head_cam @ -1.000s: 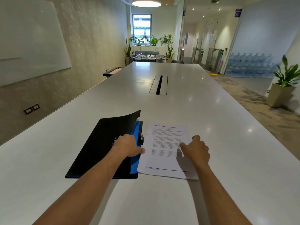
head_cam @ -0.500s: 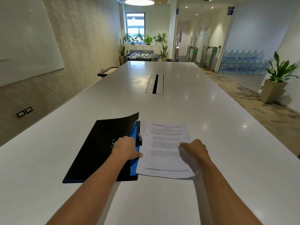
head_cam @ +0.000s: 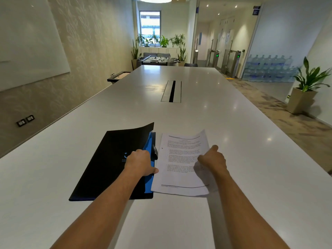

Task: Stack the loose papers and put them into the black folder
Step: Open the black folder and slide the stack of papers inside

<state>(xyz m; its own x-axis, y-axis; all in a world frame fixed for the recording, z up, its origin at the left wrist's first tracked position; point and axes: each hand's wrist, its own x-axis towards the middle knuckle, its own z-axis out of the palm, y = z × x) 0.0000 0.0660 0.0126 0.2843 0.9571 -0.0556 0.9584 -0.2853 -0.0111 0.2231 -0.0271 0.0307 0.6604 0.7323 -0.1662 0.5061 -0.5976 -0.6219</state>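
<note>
A black folder [head_cam: 107, 162] with a blue inner flap and a dark clip lies on the white table [head_cam: 233, 141], its far corner curling up. My left hand [head_cam: 139, 161] presses on the folder's right edge, thumb touching the papers. A stack of printed papers [head_cam: 179, 164] lies just right of the folder. My right hand [head_cam: 212, 159] grips the stack's right edge, and the far right corner of the paper is lifted off the table.
A cable slot [head_cam: 171, 91] sits in the table's middle. A potted plant [head_cam: 305, 90] stands on the floor at right, with stacked water bottles [head_cam: 267, 69] behind glass. A foosball table [head_cam: 158, 60] and plants lie beyond the far end.
My right hand has closed on the right edge of the papers and raised it, so the far right corner now bends up. My left hand stays on the folder.
</note>
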